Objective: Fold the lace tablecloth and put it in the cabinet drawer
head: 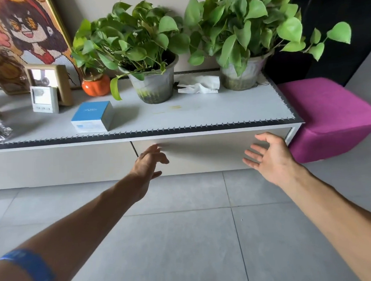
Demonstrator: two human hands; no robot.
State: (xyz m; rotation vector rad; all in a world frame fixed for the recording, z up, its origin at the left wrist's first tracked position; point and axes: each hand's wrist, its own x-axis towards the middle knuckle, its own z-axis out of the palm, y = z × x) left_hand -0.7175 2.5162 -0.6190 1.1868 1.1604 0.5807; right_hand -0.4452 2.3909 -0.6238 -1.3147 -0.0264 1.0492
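Both hands, left (148, 164) and right (268, 157), loose-fingered, empty, before smooth flat drawer front (202, 154)

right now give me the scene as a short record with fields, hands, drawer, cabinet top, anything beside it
left hand: open, fingers reaching at the drawer front's upper left
right hand: open, palm showing, before the drawer front's right part
drawer front: shut, pale, no handle visible
lace tablecloth: none in sight
cabinet top: two potted plants, blue and white box, orange pumpkin ornament, crumpled tissue
beside cabinet: magenta stool on its right
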